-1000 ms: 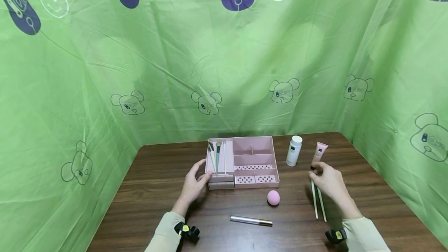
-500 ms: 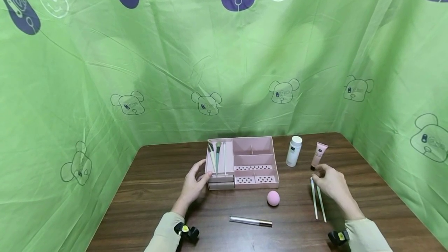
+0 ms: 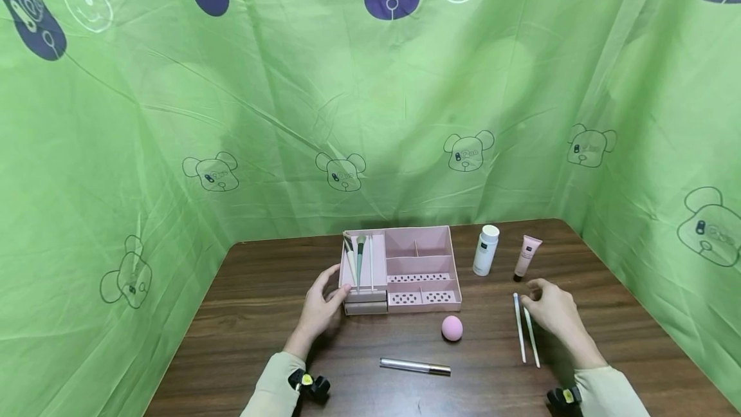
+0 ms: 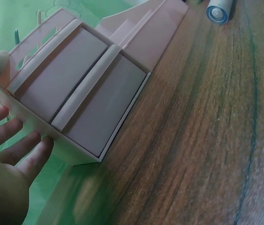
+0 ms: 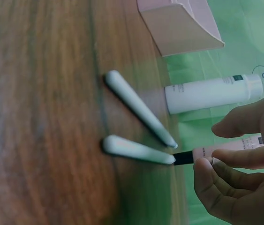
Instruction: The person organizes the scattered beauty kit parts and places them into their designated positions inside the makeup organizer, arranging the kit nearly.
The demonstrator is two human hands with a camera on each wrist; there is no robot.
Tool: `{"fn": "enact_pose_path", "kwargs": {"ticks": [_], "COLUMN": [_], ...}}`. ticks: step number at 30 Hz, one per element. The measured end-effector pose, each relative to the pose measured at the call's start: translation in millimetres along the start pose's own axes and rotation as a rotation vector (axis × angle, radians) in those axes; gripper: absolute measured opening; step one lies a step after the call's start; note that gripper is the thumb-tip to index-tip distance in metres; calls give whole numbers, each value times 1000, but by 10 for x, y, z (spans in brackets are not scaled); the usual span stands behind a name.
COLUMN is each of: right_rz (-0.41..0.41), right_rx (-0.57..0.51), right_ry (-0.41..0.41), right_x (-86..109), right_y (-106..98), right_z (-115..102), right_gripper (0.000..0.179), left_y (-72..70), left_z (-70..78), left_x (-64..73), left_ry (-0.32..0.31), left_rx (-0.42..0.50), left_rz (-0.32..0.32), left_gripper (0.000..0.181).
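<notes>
My left hand [image 3: 320,306] rests at the left side of a pink makeup organizer [image 3: 419,307]. In the left wrist view its fairly straight, spread fingers [image 4: 33,154] touch the side wall, thumb over the top corner. My right hand [image 3: 554,306] hovers with bent fingers near the upper end of a pale green slim stick [image 3: 531,340], shaped like a brush handle. A white stick [image 3: 520,333] with a bluish tip lies left of it. No object shows between the right fingers. Beyond them a pink tube [image 3: 527,256] stands on its black cap.
A white bottle [image 3: 485,251] stands right of the organizer. In front lie a pink ball-shaped sponge [image 3: 452,327] and a silver pen-like tube [image 3: 414,366]. Several brushes [image 3: 360,259] lie on the organizer's left top. A green curtain [image 3: 370,114] hangs behind the wooden table [image 3: 255,327].
My right hand has drawn back from the pink tube, slightly nearer and to the right, uncovering the tube's cap and the upper ends of the sticks. The left hand has stayed put.
</notes>
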State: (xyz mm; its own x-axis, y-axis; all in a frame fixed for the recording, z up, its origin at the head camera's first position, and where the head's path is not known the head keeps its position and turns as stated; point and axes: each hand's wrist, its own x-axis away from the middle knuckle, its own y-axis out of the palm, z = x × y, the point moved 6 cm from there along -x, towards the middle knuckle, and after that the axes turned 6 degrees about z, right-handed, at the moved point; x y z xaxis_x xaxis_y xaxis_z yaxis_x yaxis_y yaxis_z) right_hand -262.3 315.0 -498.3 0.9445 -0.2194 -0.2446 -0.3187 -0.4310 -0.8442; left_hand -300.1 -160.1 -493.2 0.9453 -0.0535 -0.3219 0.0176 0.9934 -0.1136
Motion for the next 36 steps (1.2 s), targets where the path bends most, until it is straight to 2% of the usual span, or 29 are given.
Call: {"fn": "enact_pose_path", "kwargs": {"ticks": [12,20,27,36], "right_rz": [-69,-83,-81,-112], "right_rx": [15,19,31,71], "right_ry": [57,52,42,42], "right_x": [14,19,23,6], "right_y": [95,159,174,201], "right_z": [149,201,196,179], "right_gripper": [39,31,33,33], "left_y": [-1,6,5,-3], "left_z": [16,30,46,29], "left_x": [-7,7,-2,14], "left_ry": [9,4,22,13], "left_rx": [-14,-14,-13,-3], "left_rz": [4,0,2,-5], "left_gripper": [56,55,55,56]}}
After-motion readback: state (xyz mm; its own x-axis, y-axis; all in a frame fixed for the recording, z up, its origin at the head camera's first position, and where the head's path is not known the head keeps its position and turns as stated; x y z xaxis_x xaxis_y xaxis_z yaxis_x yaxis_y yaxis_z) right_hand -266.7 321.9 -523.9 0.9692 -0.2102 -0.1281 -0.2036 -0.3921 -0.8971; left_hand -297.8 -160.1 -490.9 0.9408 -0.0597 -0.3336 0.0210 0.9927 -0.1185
